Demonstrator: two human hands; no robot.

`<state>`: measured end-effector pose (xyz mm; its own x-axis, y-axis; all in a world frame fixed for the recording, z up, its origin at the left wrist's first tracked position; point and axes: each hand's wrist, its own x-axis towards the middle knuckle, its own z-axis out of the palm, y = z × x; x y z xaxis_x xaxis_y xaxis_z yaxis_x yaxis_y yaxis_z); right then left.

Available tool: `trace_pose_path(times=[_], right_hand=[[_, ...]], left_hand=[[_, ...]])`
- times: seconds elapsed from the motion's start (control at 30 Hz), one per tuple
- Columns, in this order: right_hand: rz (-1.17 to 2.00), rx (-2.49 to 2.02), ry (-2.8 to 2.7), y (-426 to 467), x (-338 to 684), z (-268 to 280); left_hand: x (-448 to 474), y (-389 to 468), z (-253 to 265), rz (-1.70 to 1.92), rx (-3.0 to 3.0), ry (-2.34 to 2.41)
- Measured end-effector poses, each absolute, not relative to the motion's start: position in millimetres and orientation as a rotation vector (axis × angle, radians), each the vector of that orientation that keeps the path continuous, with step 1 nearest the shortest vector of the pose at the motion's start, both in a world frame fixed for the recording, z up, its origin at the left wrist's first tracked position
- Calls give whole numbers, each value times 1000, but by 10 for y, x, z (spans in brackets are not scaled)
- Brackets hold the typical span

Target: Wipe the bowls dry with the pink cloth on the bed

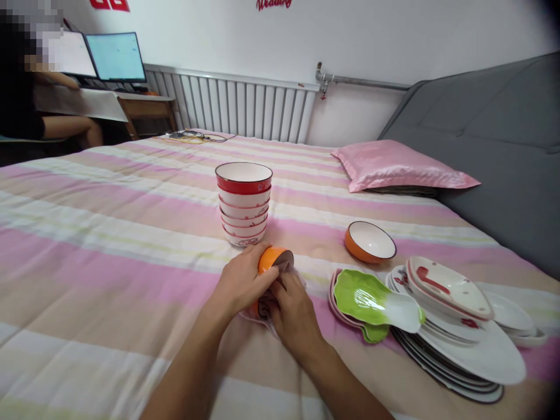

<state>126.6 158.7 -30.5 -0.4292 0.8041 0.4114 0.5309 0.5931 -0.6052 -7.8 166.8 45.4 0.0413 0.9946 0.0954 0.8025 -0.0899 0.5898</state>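
**On the striped bed: one orange bowl in two hands, the rest sorted by shape**

Across the striped bed (109, 245), everything is best placed from the stack of red-and-white bowls (244, 204) standing near its middle. The bed is the broad, soft working surface, so the crockery sits in low, settled groups rather than spread out. Far right of the stack, a grey sofa (494, 140) runs along the bed's edge, and one pink pillow (400, 164) lies behind and right of the stack.

Well to the right and nearer the camera lies the pile of flat plates (472, 356), nested so they take little room; the count is unclear, though several rims show. Leaning on that pile's left edge are the vegetable-shaped dishes (371, 300), one green-and-white on top with at least two more beneath. The stack itself holds about six bowls, mouths up, nested one in another so the column stands steady.

Right of the stack, one orange bowl (370, 241) rests alone, tilted on the soft cover. Just in front of the stack, a second orange bowl (273, 259) is tipped on its side. The left hand (242, 283) wraps round its outer wall to steady it, while the right hand (293, 312) is closed on a grey cloth (268, 306) pressed into the bowl's mouth. That makes two orange bowls and one cloth.
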Motion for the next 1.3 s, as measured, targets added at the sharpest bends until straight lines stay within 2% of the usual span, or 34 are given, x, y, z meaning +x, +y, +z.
trace_pose_path(times=[1.3], right_hand=[[532, -1127, -2317, 1620, 1240, -351]], left_hand=[[-75, 1680, 435, 688, 1932, 1822]])
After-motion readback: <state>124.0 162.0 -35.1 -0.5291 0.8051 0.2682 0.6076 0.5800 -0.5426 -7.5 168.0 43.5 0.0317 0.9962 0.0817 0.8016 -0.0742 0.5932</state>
